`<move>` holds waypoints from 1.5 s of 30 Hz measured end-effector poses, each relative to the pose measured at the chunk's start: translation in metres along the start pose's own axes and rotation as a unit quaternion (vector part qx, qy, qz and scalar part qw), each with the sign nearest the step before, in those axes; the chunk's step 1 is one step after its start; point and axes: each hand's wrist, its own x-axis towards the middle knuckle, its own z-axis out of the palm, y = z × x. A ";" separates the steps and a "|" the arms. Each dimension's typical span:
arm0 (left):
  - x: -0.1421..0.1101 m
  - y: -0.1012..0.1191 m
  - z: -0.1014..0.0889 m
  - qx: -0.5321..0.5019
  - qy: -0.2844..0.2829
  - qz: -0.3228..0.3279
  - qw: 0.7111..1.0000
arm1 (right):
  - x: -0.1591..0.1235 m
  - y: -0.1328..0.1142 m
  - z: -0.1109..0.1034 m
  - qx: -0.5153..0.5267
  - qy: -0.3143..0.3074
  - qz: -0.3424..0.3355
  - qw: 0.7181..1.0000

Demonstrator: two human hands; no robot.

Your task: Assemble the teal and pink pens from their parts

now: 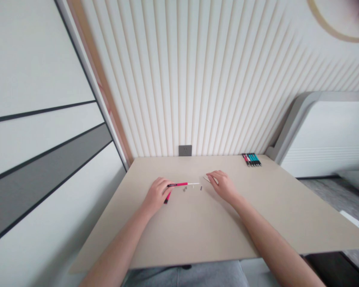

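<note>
My left hand [159, 194] has its fingers closed around a pink-and-black pen barrel [179, 184], which points right. A thin white rod [193, 183] sticks out of the barrel's right end. Below that hand lies a second pink-and-black pen piece [167, 197], partly covered by the fingers. My right hand [223, 185] pinches a slim whitish piece [206, 179], too small to name surely. Between the hands, several tiny grey parts [184, 189] and a short dark cylinder [201, 188] rest on the table.
The beige table [209, 239] stands against a ribbed white wall. Several pink and teal pens [251, 160] lie in a row at its back right corner. A dark wall socket [185, 150] sits just above the back edge. A white cabinet [48, 199] rises at the left.
</note>
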 end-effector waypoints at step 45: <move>0.000 -0.001 0.001 0.013 -0.020 -0.008 1.000 | -0.003 0.011 -0.020 -0.102 -0.187 0.141 0.967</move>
